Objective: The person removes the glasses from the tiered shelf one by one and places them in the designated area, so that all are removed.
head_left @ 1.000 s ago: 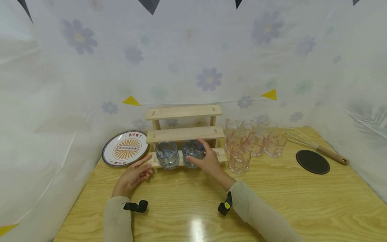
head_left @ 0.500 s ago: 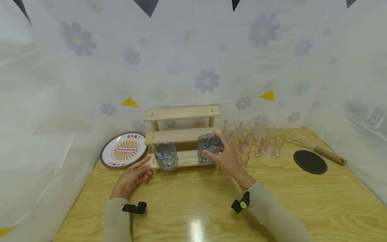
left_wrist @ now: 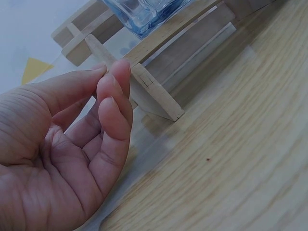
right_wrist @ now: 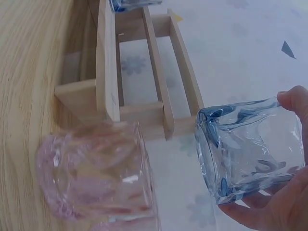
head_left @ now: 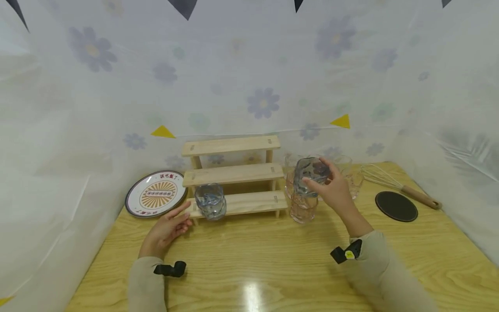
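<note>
My right hand (head_left: 331, 188) grips a blue glass (head_left: 309, 175) in the air, above the pink glasses (head_left: 303, 207) to the right of the wooden three-step rack (head_left: 234, 173). In the right wrist view the blue glass (right_wrist: 250, 144) lies in my fingers, with a pink glass (right_wrist: 96, 175) below it on the table. A second blue glass (head_left: 210, 201) stands on the rack's lowest step at its left end. My left hand (head_left: 169, 227) rests on the table by that end, its relaxed fingers (left_wrist: 113, 96) touching the step's corner.
A patterned plate (head_left: 156, 193) leans at the back left. Several clear and pink glasses cluster right of the rack. A wire whisk (head_left: 397, 186) and a dark round coaster (head_left: 396, 206) lie at the right. A flowered white sheet walls in the wooden table (head_left: 273, 260).
My right hand has lifted the blue glass off the lowest step and carried it right and up, over the pink glasses. The left hand has stayed put.
</note>
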`<state>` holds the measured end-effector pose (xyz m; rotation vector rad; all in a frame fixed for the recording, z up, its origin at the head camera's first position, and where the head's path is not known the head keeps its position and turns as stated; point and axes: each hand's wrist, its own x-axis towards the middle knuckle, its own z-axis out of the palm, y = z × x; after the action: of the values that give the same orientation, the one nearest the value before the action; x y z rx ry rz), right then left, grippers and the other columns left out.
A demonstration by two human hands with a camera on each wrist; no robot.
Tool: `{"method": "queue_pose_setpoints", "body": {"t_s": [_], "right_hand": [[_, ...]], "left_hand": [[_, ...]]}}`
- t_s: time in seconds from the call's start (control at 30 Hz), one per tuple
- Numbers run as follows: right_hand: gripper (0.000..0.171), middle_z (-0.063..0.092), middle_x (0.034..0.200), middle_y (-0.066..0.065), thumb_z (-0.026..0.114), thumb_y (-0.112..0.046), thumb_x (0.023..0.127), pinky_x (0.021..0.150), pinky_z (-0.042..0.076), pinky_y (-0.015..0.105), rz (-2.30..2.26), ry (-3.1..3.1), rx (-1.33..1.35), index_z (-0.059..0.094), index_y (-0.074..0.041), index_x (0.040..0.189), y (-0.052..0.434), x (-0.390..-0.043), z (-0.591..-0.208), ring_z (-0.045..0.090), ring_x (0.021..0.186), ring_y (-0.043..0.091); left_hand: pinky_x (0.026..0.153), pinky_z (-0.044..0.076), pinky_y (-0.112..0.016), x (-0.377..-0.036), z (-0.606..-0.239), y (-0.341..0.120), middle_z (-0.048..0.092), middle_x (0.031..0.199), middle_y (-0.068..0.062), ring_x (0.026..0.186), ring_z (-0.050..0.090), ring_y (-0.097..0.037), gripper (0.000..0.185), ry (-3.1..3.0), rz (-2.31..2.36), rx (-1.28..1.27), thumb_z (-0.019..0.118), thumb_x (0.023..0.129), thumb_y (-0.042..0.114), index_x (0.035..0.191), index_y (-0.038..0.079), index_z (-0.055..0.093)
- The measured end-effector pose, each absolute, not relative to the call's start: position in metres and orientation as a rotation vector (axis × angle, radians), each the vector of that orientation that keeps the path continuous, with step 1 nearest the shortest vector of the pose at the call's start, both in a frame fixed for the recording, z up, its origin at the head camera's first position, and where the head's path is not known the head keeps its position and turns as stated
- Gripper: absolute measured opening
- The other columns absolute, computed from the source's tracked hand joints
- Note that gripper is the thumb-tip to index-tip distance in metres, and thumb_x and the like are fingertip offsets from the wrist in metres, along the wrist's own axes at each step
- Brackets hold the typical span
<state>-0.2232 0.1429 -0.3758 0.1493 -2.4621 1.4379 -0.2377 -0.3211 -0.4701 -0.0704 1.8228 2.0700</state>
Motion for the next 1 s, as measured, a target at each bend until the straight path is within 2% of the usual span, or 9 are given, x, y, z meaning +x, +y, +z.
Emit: {"method": "queue_pose_setpoints", "body": {"t_s": [0.23,0.37,0.47,0.53,0.6,0.73,0.87,1.0], "right_hand": [[0.079,0.035,0.144,0.02,0.072,-0.031,0.085,0.048,0.039,0.027,1.335,-2.429,0.085,0.031,-0.011,0.148,0.177,-0.218,-0.38,0.038,0.051,0.01],[0.08,0.042,0.136,0.024,0.071,-0.034,0.085,0.046,0.041,0.027,1.315,-2.446,0.041,0.028,-0.014,0.15,0.191,-0.215,-0.383,0.041,0.05,0.009],[0.081,0.041,0.138,0.024,0.07,-0.035,0.085,0.047,0.042,0.028,1.3,-2.461,0.019,0.027,-0.015,0.15,0.199,-0.212,-0.386,0.044,0.051,0.013],[0.081,0.034,0.144,0.022,0.07,-0.035,0.086,0.051,0.043,0.028,1.284,-2.469,0.016,0.027,-0.013,0.15,0.203,-0.209,-0.389,0.053,0.062,0.02],[0.081,0.027,0.15,0.02,0.07,-0.034,0.086,0.059,0.045,0.031,1.273,-2.48,0.017,0.026,-0.012,0.15,0.206,-0.207,-0.393,0.058,0.083,0.032],[0.084,0.022,0.151,0.022,0.07,-0.036,0.085,0.074,0.048,0.046,1.29,-2.509,-0.006,0.025,-0.01,0.15,0.21,-0.203,-0.401,0.044,0.116,0.051],[0.087,0.02,0.151,0.025,0.071,-0.038,0.084,0.084,0.044,0.061,1.336,-2.539,-0.036,0.023,-0.008,0.151,0.211,-0.199,-0.411,0.037,0.12,0.056],[0.088,0.018,0.15,0.029,0.071,-0.037,0.084,0.09,0.038,0.065,1.356,-2.56,-0.058,0.023,-0.006,0.15,0.21,-0.198,-0.419,0.033,0.122,0.058]], "left_hand": [[0.058,0.05,-0.018,-0.236,-0.469,-0.321,0.067,0.074,0.002,0.061,0.058,-0.006,0.063,1.801,2.081,-0.104,0.059,0.095,0.017,0.15,0.014,0.028],[0.057,0.05,-0.017,-0.236,-0.468,-0.321,0.066,0.074,0.002,0.06,0.057,-0.006,0.061,1.8,2.085,-0.118,0.059,0.095,0.017,0.149,0.016,0.032],[0.057,0.05,-0.017,-0.236,-0.467,-0.319,0.066,0.073,0.002,0.06,0.058,-0.006,0.06,1.79,2.091,-0.12,0.059,0.095,0.016,0.149,0.017,0.033],[0.057,0.05,-0.017,-0.236,-0.467,-0.319,0.066,0.074,0.002,0.06,0.058,-0.005,0.06,1.79,2.088,-0.109,0.059,0.095,0.016,0.149,0.016,0.032],[0.057,0.05,-0.017,-0.236,-0.467,-0.319,0.066,0.074,0.002,0.06,0.058,-0.005,0.061,1.791,2.086,-0.099,0.058,0.095,0.016,0.149,0.015,0.03],[0.057,0.05,-0.017,-0.236,-0.468,-0.319,0.066,0.073,0.002,0.059,0.058,-0.005,0.06,1.795,2.087,-0.092,0.057,0.096,0.016,0.149,0.016,0.03],[0.057,0.05,-0.017,-0.237,-0.47,-0.319,0.066,0.072,0.003,0.059,0.058,-0.004,0.052,1.789,2.101,-0.103,0.057,0.096,0.015,0.145,0.025,0.041],[0.057,0.05,-0.017,-0.236,-0.47,-0.319,0.067,0.072,0.003,0.058,0.058,-0.004,0.045,1.788,2.108,-0.106,0.056,0.096,0.014,0.138,0.03,0.05]]}}
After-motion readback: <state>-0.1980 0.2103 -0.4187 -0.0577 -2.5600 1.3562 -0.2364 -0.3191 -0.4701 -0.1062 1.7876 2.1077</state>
